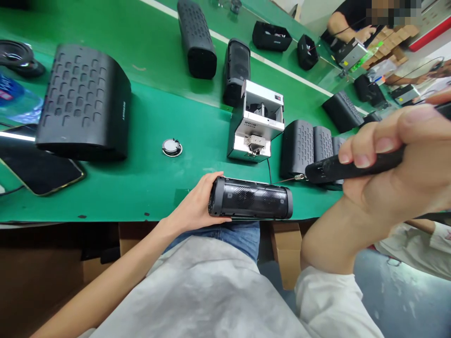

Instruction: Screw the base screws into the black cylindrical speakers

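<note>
Green matting covers the workbench before us, and a white stripe runs slantwise across its far part. Beyond that stripe, at the upper right, a co-worker in a dark top holds both arms forward near a small silver machine.

At the near edge of the bench lies the thing we are working on, a black cylindrical speaker on its side, its perforated front facing up. Our left hand is partly open around the speaker's left end, thumb and fingers spread along opposite sides to hold it. Our right hand is raised and closed around a black electric screwdriver, whose thin bit points left to the speaker's upper long edge; we cannot tell whether the tip touches.

Just behind the speaker sits a silver-and-black screw feeder with a red switch. To its right, textured black speaker casings stand in a row, close together. Left of the feeder, a small round silver-and-black part lies alone on the mat. Farther left we see a large textured casing, with a dark smartphone lying partly behind it and a blue-labelled plastic bottle near the bench's left side.
</note>
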Action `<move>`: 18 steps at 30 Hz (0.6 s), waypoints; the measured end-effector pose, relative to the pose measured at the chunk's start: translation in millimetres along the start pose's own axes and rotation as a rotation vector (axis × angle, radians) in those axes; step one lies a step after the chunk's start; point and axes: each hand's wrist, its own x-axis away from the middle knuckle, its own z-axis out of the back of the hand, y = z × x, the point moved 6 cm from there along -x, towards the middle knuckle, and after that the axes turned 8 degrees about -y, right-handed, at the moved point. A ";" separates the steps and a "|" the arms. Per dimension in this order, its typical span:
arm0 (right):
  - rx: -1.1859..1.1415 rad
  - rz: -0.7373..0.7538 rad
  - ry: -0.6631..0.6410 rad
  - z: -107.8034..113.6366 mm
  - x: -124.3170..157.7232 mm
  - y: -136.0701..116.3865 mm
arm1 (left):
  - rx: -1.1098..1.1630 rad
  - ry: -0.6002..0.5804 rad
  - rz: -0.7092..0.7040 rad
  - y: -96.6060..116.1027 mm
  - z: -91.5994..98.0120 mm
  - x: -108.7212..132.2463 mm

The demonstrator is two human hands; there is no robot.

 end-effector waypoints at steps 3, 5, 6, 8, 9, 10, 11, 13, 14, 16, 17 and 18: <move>-0.072 0.014 -0.079 -9.3 15.1 13.6 | 0.003 0.004 0.002 0.8 -0.2 -0.1; -0.085 -0.026 -0.117 -9.1 25.4 28.2 | 0.018 0.004 0.012 0.4 -0.2 -0.2; -0.100 -0.023 -0.117 -6.7 29.8 33.7 | 0.028 0.003 0.020 0.0 -0.1 -0.1; -0.150 0.005 -0.143 -2.5 36.4 40.8 | 0.046 0.001 0.035 -0.7 0.4 0.1; -0.177 0.030 -0.163 -0.9 38.7 42.1 | 0.052 0.000 0.042 -0.9 0.7 0.2; -0.199 0.054 -0.188 0.3 40.4 42.4 | 0.056 -0.002 0.047 -1.0 1.1 0.4; -0.211 0.073 -0.217 0.9 41.5 42.3 | 0.059 -0.001 0.051 -1.0 1.5 0.6; -0.217 0.114 -0.269 1.3 42.6 40.8 | 0.064 -0.008 0.060 -0.6 1.7 1.0; -0.218 0.132 -0.286 1.6 42.6 39.9 | 0.068 -0.012 0.066 -0.4 1.7 1.1; -0.226 0.142 -0.321 0.8 42.5 39.5 | 0.073 -0.016 0.080 0.0 1.7 1.3; -0.233 0.130 -0.327 0.4 42.4 40.2 | 0.075 -0.016 0.086 0.1 1.9 1.4; -0.241 0.115 -0.323 0.3 42.5 41.1 | 0.075 -0.013 0.089 0.2 2.2 1.4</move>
